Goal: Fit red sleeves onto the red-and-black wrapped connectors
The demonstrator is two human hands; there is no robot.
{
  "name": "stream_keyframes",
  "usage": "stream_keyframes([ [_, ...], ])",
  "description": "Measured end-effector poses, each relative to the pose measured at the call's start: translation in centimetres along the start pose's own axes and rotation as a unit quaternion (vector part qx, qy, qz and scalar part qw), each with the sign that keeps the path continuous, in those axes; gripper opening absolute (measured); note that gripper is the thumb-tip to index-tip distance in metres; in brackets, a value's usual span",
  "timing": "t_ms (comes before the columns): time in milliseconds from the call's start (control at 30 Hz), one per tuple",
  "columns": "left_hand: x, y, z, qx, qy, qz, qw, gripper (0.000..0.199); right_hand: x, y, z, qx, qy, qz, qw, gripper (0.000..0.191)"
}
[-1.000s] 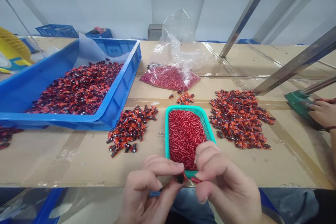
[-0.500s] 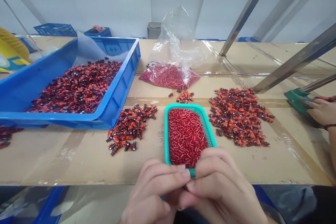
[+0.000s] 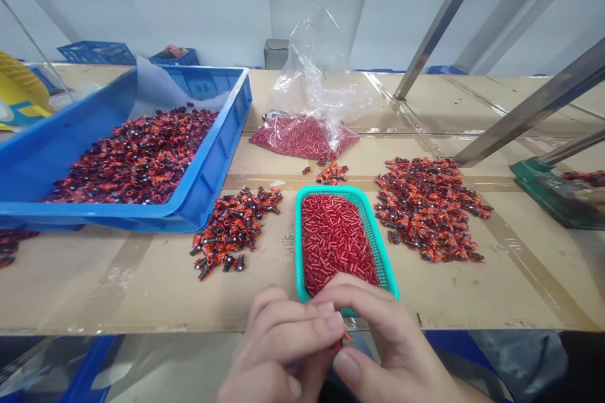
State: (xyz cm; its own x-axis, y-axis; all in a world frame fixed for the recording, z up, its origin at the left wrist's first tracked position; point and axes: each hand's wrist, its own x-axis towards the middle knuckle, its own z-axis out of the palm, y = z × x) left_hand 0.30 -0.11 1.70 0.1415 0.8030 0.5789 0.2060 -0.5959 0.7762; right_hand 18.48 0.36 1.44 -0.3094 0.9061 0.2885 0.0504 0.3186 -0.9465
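My left hand (image 3: 288,346) is closed in a pinch near the table's front edge. From between its fingertips pokes a small orange-and-black part (image 3: 347,336), mostly hidden by the fingers. Close against it, my right hand (image 3: 382,340) has its thumb and index finger apart, and the index fingertip is behind the left fingers. Just beyond both hands stands a green basket (image 3: 384,258) filled with small red tubes (image 3: 335,239). A pile of orange-and-black parts (image 3: 236,227) lies left of the basket, and a larger pile (image 3: 428,208) lies to its right.
A big blue tray (image 3: 227,138) of similar parts occupies the left side. Behind the basket sit a clear plastic bag (image 3: 307,135) of red tubes and a few loose parts (image 3: 333,173). Metal posts (image 3: 439,25) rise at right, near a green tool base (image 3: 543,192) and another person's blurred hand (image 3: 598,198).
My right thumb and index finger have spread from their pinch, and the orange end of the part now shows. At far right, the other person's hand has shifted and is less visible.
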Motion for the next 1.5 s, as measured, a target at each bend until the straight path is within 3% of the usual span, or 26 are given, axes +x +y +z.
stream_keyframes([
  [100,-0.1,-0.1,-0.2,0.031,-0.045,0.025,0.998,0.034,0.4,0.3,0.6,0.017,-0.002,0.009,1.000,0.032],
  [200,-0.4,-0.7,0.1,0.057,-0.042,0.044,0.997,0.033,0.7,0.4,0.9,0.035,-0.011,0.036,0.999,0.041],
  [367,-0.5,-1.8,1.7,-0.015,0.077,0.075,0.994,0.020,0.8,0.6,0.9,0.070,-0.006,0.084,0.994,0.049],
  [500,-0.2,-1.8,2.1,-0.106,0.122,0.011,0.987,0.040,0.5,0.6,0.6,0.115,0.004,0.101,0.988,0.052],
  [633,-0.1,-1.5,2.0,-0.084,0.103,0.015,0.991,0.045,0.3,0.5,0.7,0.063,0.013,0.081,0.995,0.045],
  [800,-0.2,-2.4,0.8,0.107,0.020,0.079,0.991,0.039,0.6,1.5,-1.1,-0.067,0.032,0.073,0.995,0.042],
  [867,-0.6,-3.7,-0.7,0.208,0.023,0.085,0.974,0.034,0.7,2.7,-3.4,-0.238,0.096,0.060,0.965,0.039],
  [900,-1.0,-4.6,-1.7,0.266,0.024,0.074,0.961,0.029,0.7,3.5,-4.9,-0.340,0.138,0.053,0.929,0.038],
  [933,-1.4,-5.7,-2.8,0.328,0.027,0.059,0.943,0.023,0.7,4.3,-6.6,-0.450,0.183,0.062,0.872,0.038],
  [1033,-3.0,-8.8,-6.1,0.489,-0.008,0.002,0.872,0.010,1.0,6.7,-11.8,-0.555,0.232,0.109,0.791,0.044],
  [1100,-3.9,-10.4,-7.4,0.526,-0.025,-0.009,0.850,0.009,1.2,7.8,-14.5,-0.592,0.235,0.128,0.760,0.054],
  [1167,-4.5,-11.2,-7.7,0.534,-0.036,-0.009,0.845,0.010,1.3,8.5,-15.7,-0.623,0.238,0.138,0.732,0.064],
  [1233,-4.6,-11.5,-7.2,0.539,-0.048,-0.006,0.841,0.014,1.2,8.7,-15.3,-0.643,0.238,0.091,0.723,0.069],
  [1300,-4.4,-11.6,-6.4,0.542,-0.055,-0.005,0.838,0.017,1.0,8.6,-13.4,-0.638,0.202,0.004,0.743,0.065],
  [1400,-3.9,-11.5,-5.5,0.538,-0.055,-0.008,0.841,0.021,0.9,8.2,-9.4,-0.594,0.064,-0.084,0.798,0.047],
  [1500,-3.6,-11.5,-5.4,0.521,-0.051,-0.004,0.852,0.024,1.3,8.0,-6.3,-0.584,-0.036,-0.092,0.805,0.034],
])
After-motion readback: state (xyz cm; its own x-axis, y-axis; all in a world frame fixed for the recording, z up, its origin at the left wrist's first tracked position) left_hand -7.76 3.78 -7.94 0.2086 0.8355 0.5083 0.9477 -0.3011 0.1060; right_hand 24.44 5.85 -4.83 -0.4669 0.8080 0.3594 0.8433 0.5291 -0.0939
